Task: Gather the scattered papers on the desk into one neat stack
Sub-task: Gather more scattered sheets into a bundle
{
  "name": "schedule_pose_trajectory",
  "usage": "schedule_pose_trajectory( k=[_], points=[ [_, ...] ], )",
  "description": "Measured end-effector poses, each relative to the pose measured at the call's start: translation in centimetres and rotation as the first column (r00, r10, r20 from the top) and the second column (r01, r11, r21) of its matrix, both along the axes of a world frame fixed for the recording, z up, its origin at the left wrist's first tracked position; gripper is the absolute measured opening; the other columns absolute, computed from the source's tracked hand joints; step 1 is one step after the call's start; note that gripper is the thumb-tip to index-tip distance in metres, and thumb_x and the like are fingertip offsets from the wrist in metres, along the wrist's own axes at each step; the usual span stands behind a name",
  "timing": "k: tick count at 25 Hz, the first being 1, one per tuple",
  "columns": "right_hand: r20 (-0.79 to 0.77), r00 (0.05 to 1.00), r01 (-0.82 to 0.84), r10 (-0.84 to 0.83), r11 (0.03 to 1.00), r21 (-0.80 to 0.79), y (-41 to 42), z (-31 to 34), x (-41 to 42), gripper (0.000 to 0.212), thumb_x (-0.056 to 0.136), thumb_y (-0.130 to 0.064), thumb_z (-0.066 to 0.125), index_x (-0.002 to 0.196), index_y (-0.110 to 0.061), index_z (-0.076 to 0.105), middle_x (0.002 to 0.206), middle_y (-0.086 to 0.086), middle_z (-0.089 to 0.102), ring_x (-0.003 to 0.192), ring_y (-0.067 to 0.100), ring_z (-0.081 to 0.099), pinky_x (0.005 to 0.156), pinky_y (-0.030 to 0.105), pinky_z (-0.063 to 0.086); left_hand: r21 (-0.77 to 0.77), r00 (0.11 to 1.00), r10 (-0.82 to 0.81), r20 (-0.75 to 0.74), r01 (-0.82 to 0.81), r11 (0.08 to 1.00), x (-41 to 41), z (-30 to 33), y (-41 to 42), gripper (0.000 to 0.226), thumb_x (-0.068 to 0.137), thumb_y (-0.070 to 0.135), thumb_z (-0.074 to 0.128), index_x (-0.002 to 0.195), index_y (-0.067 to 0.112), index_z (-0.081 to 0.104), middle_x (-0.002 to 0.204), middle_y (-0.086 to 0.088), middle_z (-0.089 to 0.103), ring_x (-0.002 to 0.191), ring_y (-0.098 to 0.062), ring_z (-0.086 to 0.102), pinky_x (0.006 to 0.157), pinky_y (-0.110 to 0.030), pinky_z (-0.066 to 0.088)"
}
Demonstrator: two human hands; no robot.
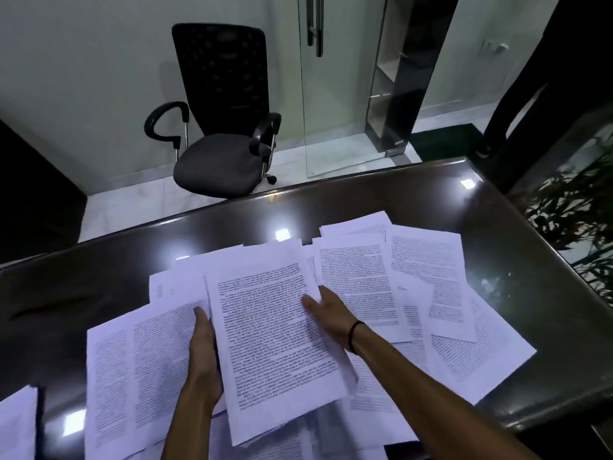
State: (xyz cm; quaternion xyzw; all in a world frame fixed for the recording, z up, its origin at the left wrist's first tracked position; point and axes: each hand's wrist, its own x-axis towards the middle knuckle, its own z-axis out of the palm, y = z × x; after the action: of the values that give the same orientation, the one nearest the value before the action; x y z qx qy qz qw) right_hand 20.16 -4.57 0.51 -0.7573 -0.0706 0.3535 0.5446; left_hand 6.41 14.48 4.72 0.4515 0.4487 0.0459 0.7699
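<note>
Room: small office with a dark glossy desk (431, 207) throwing back ceiling-light glare, an empty black mesh chair (220, 127) across from it, and a glass door (331, 94) behind.

Papers: printed sheets fanned all over the near half of the desk. There's a loose spread on the right (431, 293), a couple of sheets on the left (132, 376), more buried under the middle, and one stray at the bottom-left corner (16, 426).

Stack so far: a small bundle (275, 343) in the middle, held between both hands just above the mess, tilted a bit, with its lower edges already stepped and not flush.

Left hand (202, 353): runs along the bundle's left edge with fingers together and tucked under it. Looks like it's supporting from below, but I can't see the fingertips.

Right hand (326, 313): on the right edge, thumb on top of the page and the other fingers underneath, so it's pinching the bundle. Black band on that wrist.

Progress: early I'd say, most sheets are still loose.

What could go wrong: the desk looks slick, so dragging the bundle sideways could shove the loose sheets further apart or off the near edge. The grip is only at the sides, so the middle pages could sag and slip out the bottom. And it's easy to forget that stray corner sheet since it's half out of view.
</note>
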Motion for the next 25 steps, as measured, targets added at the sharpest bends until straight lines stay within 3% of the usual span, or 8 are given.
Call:
schedule_pose_trajectory(
  k=[4,5,7,9,12,15,19,25],
  points=[
    [0.124,0.992,-0.010,0.040,0.970,-0.241,-2.7,-2.0,4.5,0.028,0.087,-0.053,0.063,0.086,-0.026,0.055,0.096,-0.006,0.058,0.092,0.015,0.056,0.079,0.035,0.048,0.218,0.996,-0.046,-0.081,0.063,0.974,2.8,-3.3,-1.7,0.024,0.097,0.014,0.062,0.120,0.021,0.067,0.119,-0.005,0.073,0.111,-0.030,0.068,0.101,-0.043,0.050],
    [0.243,0.970,0.083,0.017,0.914,-0.397,-3.8,-2.7,5.8,0.031,0.081,-0.054,0.069,0.091,-0.028,0.054,0.106,-0.006,0.053,0.102,0.016,0.051,0.082,0.036,0.045,0.236,0.995,-0.032,-0.091,0.053,0.970,3.2,-4.0,-1.9,0.026,0.096,0.009,0.064,0.118,0.023,0.068,0.117,-0.003,0.073,0.112,-0.030,0.067,0.102,-0.043,0.049],
    [0.383,0.924,0.270,0.002,0.707,-0.654,-6.2,-3.7,8.6,0.060,0.069,-0.055,0.078,0.116,-0.031,0.049,0.137,0.001,0.035,0.126,0.026,0.036,0.095,0.046,0.041,0.236,0.994,0.027,-0.107,-0.001,0.972,3.7,-4.8,-2.2,0.027,0.094,0.009,0.066,0.116,0.026,0.070,0.116,-0.002,0.074,0.111,-0.029,0.068,0.101,-0.043,0.050],
    [0.328,0.943,0.297,-0.060,0.599,-0.744,-8.4,-4.7,10.9,0.093,0.062,-0.054,0.084,0.136,-0.028,0.033,0.149,0.008,0.019,0.132,0.036,0.029,0.097,0.054,0.040,0.250,0.990,0.074,-0.123,-0.041,0.967,3.8,-5.3,-2.0,0.028,0.093,0.010,0.068,0.118,0.024,0.069,0.116,-0.003,0.074,0.108,-0.028,0.069,0.097,-0.039,0.050],
    [0.288,0.947,0.305,-0.144,0.691,-0.655,-10.2,-5.6,12.8,0.107,0.061,-0.042,0.090,0.142,-0.015,0.026,0.141,0.016,0.034,0.125,0.040,0.044,0.095,0.052,0.046,0.266,0.984,0.112,-0.142,-0.071,0.961,3.2,-6.0,-2.0,0.027,0.093,0.010,0.068,0.119,0.019,0.068,0.115,-0.006,0.073,0.106,-0.031,0.068,0.096,-0.041,0.051],
    [0.327,0.914,0.387,-0.241,0.765,-0.515,-10.8,-6.6,13.1,0.078,0.067,-0.022,0.089,0.127,-0.008,0.042,0.122,0.019,0.058,0.111,0.038,0.058,0.089,0.043,0.050,0.286,0.980,0.112,-0.166,-0.061,0.956,2.8,-6.1,-2.0,0.030,0.093,0.010,0.068,0.123,0.016,0.067,0.114,-0.007,0.073,0.106,-0.032,0.068,0.099,-0.044,0.050],
    [0.327,0.883,0.456,-0.337,0.779,-0.430,-11.7,-5.7,13.1,0.041,0.075,-0.017,0.083,0.108,-0.005,0.064,0.102,0.018,0.069,0.096,0.034,0.064,0.083,0.036,0.051,0.369,0.981,0.073,-0.179,-0.002,0.930,1.6,-5.1,-1.8,0.034,0.092,0.017,0.072,0.126,0.020,0.067,0.117,-0.004,0.073,0.109,-0.032,0.067,0.100,-0.049,0.050],
    [0.319,0.939,0.183,-0.130,0.973,-0.140,-12.2,-1.1,13.3,0.004,0.091,-0.017,0.067,0.090,-0.017,0.071,0.082,0.001,0.066,0.076,0.017,0.055,0.068,0.029,0.041,0.604,0.964,0.091,-0.248,0.080,0.793,-0.9,-0.2,-0.2,0.039,0.098,0.029,0.063,0.137,0.024,0.057,0.125,-0.001,0.063,0.111,-0.027,0.061,0.094,-0.045,0.048]
  ],
)
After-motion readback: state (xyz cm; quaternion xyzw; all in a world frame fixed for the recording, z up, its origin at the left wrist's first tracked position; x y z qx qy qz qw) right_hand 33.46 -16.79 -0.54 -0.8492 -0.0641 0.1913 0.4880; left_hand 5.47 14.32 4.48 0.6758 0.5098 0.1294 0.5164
